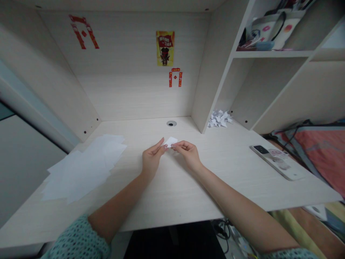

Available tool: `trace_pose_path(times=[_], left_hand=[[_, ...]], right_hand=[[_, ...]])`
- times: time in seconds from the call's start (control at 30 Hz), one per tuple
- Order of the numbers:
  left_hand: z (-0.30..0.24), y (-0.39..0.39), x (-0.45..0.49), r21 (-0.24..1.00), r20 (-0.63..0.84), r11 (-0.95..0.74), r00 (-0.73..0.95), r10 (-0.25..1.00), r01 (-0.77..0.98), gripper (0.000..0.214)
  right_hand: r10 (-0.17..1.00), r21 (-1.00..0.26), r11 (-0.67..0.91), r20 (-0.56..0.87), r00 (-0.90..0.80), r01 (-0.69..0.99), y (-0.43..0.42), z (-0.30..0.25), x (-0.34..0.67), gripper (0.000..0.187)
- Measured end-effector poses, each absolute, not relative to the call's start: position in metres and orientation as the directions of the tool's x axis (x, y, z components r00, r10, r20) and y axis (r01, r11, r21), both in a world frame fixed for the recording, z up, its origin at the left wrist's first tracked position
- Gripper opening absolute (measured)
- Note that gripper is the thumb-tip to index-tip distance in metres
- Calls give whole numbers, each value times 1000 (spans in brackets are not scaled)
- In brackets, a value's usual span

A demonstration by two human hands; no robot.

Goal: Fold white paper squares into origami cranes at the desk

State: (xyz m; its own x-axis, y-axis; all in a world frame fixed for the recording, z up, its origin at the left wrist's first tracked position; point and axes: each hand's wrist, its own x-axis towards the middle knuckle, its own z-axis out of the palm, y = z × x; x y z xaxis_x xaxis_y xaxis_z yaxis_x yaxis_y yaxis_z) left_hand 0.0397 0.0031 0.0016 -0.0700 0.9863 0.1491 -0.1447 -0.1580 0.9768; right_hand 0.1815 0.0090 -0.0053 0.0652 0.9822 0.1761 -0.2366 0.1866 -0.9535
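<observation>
Between my two hands, above the middle of the desk (161,201), is a small piece of white paper (171,141). My left hand (153,157) pinches its left edge between thumb and fingers. On the other side, my right hand (188,152) grips the lower right edge with thumb and bent fingers. To the left of my hands, several overlapping white paper sheets (83,167) lie spread on the desk. A heap of torn white paper scraps (219,119) sits at the back right, in the lower shelf opening.
A phone (277,162) lies face down at the right. Behind my hands is a round cable hole (171,123). An upright panel (210,72) divides desk and shelves, with bags (272,30) above. A red and grey fabric item (318,147) rests beyond the right edge.
</observation>
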Motion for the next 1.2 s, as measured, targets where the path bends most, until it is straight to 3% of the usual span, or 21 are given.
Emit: trace_pose_path(times=[0.6, 0.93, 1.2], left_hand=[[6, 2, 38, 983, 155, -158, -38, 987, -94, 55], [5, 5, 33, 988, 152, -152, 52, 987, 6, 37], [-1, 7, 32, 992, 126, -125, 66, 990, -19, 43]], right_hand=[[983, -968, 175, 162, 87, -181, 9, -4, 182, 23], [974, -967, 226, 223, 38, -121, 12, -4, 187, 24], [959, -954, 281, 274, 78, -104, 13, -7, 187, 35]])
